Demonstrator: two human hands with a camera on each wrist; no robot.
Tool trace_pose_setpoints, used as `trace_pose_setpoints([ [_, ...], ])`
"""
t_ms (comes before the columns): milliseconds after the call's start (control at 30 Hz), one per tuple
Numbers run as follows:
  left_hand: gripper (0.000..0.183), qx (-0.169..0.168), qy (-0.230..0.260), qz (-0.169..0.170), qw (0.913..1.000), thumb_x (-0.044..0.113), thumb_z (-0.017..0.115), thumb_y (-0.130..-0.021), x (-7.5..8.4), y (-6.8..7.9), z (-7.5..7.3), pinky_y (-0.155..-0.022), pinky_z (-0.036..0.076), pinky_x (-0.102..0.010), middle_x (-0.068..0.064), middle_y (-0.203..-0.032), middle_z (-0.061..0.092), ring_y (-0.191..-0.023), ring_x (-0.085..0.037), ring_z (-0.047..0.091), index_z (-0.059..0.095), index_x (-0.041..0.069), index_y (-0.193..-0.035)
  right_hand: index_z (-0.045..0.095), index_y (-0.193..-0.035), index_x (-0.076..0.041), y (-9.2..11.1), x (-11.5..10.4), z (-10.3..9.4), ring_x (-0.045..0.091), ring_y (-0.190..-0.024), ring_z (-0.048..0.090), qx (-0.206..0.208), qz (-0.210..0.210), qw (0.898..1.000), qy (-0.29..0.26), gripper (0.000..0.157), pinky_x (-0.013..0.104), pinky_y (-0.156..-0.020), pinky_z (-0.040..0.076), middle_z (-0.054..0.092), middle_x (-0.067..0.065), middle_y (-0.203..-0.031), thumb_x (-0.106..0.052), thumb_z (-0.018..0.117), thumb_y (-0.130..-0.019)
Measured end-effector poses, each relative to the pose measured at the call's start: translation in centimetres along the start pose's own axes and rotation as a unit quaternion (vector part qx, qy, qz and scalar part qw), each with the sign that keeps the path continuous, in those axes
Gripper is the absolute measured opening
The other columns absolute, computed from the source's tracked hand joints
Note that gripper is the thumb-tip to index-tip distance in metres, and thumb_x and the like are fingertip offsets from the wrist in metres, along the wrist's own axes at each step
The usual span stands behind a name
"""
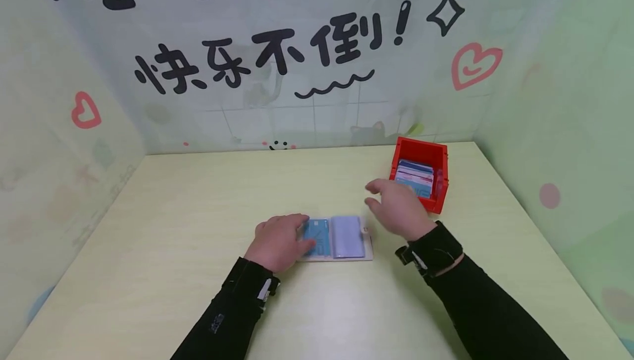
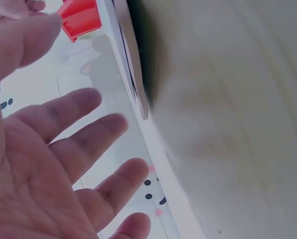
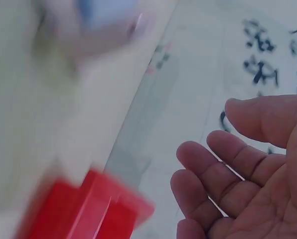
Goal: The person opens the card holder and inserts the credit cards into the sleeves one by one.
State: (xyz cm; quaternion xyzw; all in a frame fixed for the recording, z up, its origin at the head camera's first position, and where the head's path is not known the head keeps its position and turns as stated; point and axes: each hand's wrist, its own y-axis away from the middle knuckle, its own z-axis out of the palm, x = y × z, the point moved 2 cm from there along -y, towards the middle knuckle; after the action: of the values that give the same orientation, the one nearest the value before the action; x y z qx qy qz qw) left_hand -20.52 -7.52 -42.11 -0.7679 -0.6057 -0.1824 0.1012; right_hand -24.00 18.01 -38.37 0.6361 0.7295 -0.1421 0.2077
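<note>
An opened card holder (image 1: 367,244) lies flat on the table, with a blue card (image 1: 321,237) in its left side and a pale lilac sleeve (image 1: 348,237) on its right. My left hand (image 1: 281,242) is at the holder's left edge, thumb and forefinger overlapping it in the head view. Its fingers look spread and relaxed in the left wrist view, with nothing gripped. My right hand (image 1: 400,209) hovers in front of the red box (image 1: 437,197), thumb and fingers apart and nothing between them. Several cards (image 1: 415,177) stand inside that box, partly hidden by the right hand.
The pale wooden table (image 1: 198,206) extends around the card holder. A printed cloth (image 1: 277,123) with black characters hangs along its back edge, and a greenish side panel (image 1: 550,145) rises at the right beyond the red box.
</note>
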Motion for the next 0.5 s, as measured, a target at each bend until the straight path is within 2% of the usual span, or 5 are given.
trace_pose_setpoints([
  [133, 0.060, 0.011, 0.013, 0.008, 0.9998, 0.043, 0.073, -0.097, 0.0, 0.0, 0.0, -0.115, 0.037, -0.065, -0.008, -0.159, 0.055, -0.147, -0.037, 0.050, 0.060, 0.017, -0.150, 0.062, -0.143, -0.004, -1.6, 3.2, -2.2, 0.042, -0.123, 0.062, 0.026, 0.027, 0.996, 0.077, 0.053, 0.060, -0.103, 0.055, 0.068, 0.020, -0.137, -0.022, 0.077, -0.095],
  [267, 0.063, 0.014, 0.017, 0.012, 0.9997, 0.044, 0.070, -0.099, 0.0, -0.1, 0.1, -0.118, 0.033, -0.067, -0.011, -0.166, 0.044, -0.154, -0.042, 0.039, 0.055, 0.017, -0.154, 0.061, -0.142, -0.002, -3.1, 6.1, -3.3, 0.044, -0.119, 0.059, 0.039, 0.047, 0.990, 0.130, 0.059, 0.067, -0.103, 0.049, 0.068, 0.023, -0.133, -0.019, 0.081, -0.089],
  [500, 0.068, 0.025, 0.022, 0.012, 0.9994, 0.047, 0.069, -0.099, 0.1, -0.1, 0.1, -0.121, 0.028, -0.070, -0.012, -0.170, 0.038, -0.158, -0.048, 0.028, 0.050, 0.018, -0.158, 0.065, -0.139, -0.003, -5.5, 8.8, -3.8, 0.042, -0.111, 0.060, 0.015, 0.061, 0.982, 0.179, 0.053, 0.064, -0.100, 0.045, 0.071, 0.022, -0.126, -0.023, 0.078, -0.092],
])
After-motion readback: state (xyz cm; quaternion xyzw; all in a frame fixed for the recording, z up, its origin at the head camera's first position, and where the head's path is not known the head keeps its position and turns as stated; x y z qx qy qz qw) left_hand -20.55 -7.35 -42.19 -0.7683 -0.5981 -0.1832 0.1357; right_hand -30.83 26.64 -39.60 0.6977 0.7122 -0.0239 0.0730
